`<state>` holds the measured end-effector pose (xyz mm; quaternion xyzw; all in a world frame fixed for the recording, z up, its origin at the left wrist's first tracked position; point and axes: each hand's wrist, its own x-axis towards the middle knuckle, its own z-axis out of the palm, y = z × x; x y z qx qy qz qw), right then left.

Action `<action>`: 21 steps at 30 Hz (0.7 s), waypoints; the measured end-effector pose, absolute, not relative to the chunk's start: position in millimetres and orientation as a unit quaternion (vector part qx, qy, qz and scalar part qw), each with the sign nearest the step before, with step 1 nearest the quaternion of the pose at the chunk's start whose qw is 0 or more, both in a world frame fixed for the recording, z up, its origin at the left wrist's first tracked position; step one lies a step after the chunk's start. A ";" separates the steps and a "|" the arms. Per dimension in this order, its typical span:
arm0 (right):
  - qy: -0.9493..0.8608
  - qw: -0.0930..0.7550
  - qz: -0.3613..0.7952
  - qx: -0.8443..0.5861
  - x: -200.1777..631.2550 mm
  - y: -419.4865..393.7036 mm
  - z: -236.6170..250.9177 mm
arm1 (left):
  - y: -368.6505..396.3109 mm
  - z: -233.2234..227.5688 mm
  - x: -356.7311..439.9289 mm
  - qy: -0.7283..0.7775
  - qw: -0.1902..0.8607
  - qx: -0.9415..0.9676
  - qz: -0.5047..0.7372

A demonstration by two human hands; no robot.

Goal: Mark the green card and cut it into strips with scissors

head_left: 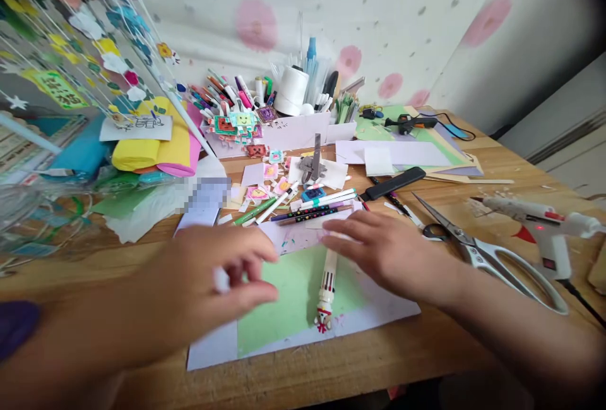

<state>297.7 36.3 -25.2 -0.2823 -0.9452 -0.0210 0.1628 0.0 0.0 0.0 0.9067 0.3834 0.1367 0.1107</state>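
Near the front edge of the wooden surface lies a white sheet with a green paper on top of it, and both hands are over them. The left hand hangs above the left part of the green paper with its fingers curled in; something small and white shows at the fingertips, but the blur hides whether it is gripped. The right hand is spread flat, palm down, holding nothing, its fingers over the far end of a multicolour pen that lies on the green paper with its figure-shaped cap pointing toward the near edge.

I judge the pen light, stiff and smooth, likely to roll, and best taken around the middle of its barrel rather than by the cap ornament. The paper looks thin and floppy and would slide easily; a corner or edge is the place to lift it.

Just to the right lie open scissors and, further right, a glue gun with a red light showing. On the far side sit markers and a black-handled knife. No writing can be read; one patch on the left is blurred out.
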 end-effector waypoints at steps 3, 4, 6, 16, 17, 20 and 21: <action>-0.958 0.108 -0.047 -0.262 278.4 36.2 -45.3 | 3.1 -14.6 37.3 0.330 0.131 0.931 0.082; -0.956 0.112 -0.043 -0.267 276.8 36.4 -50.4 | 0.1 -21.7 45.5 0.323 0.125 0.934 0.087; -0.949 0.134 -0.024 -0.283 282.6 36.7 -56.1 | -6.8 -34.3 53.7 0.315 0.118 0.937 0.093; -0.591 0.460 0.417 -0.514 333.3 -6.9 -55.5 | -18.2 -55.2 62.8 0.321 0.071 0.943 0.050; -0.543 0.473 0.476 -0.506 330.9 -11.2 -57.8 | -21.4 -55.7 68.3 0.320 0.070 0.944 0.040; -0.498 0.472 0.548 -0.478 320.6 -15.4 -65.0 | -28.4 -55.9 86.0 0.302 0.061 0.950 0.036; -0.495 0.470 0.559 -0.471 317.2 -14.2 -67.0 | -29.0 -55.8 91.0 0.296 0.055 0.953 0.037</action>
